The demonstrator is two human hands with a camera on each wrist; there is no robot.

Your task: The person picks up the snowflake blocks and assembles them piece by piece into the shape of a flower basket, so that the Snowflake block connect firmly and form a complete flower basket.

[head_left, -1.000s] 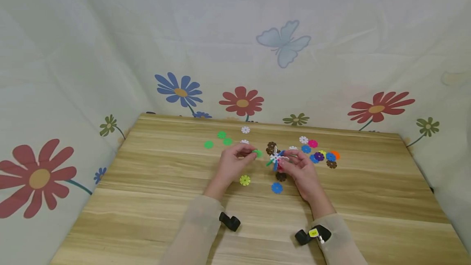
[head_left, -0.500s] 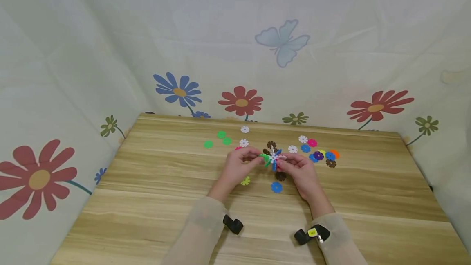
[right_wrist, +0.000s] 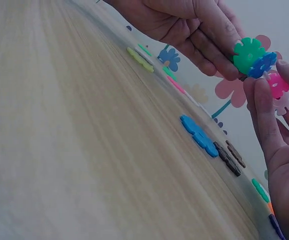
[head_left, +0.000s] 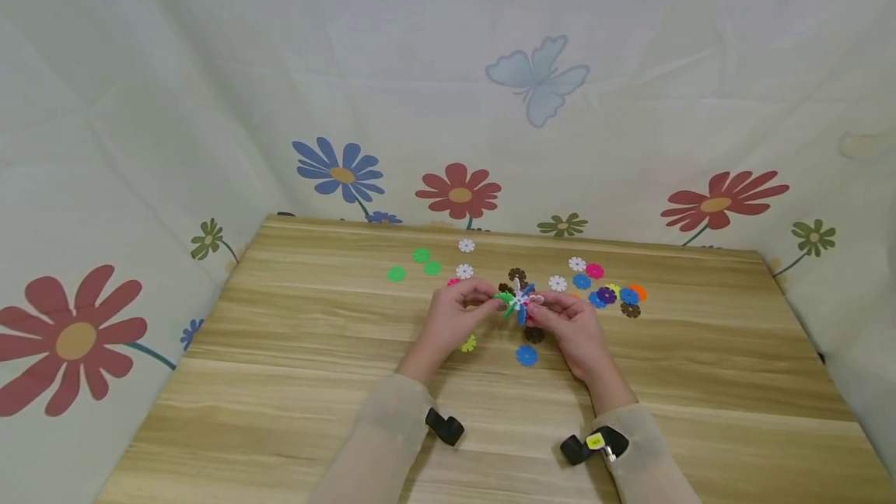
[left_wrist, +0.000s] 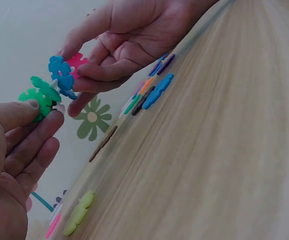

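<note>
My right hand holds a cluster of interlocked notched plastic discs, with white, blue, pink and green pieces, above the table. From the other side, my left hand pinches a green disc between thumb and fingers, up against the cluster. The left wrist view has a blue disc standing out of the cluster towards my right fingers. A pink disc shows between my right thumb and fingers in the right wrist view. Whether the pinched green disc is slotted in, I cannot tell.
Loose discs lie on the wooden table. Green ones are at the back left, a yellow-green disc by my left wrist, a blue disc in front. A mixed group with a purple disc lies right. Patterned cloth hangs behind.
My left hand has moved right, bringing the green disc from apart to against the cluster. My right hand has stayed nearly in place, still holding the cluster.
</note>
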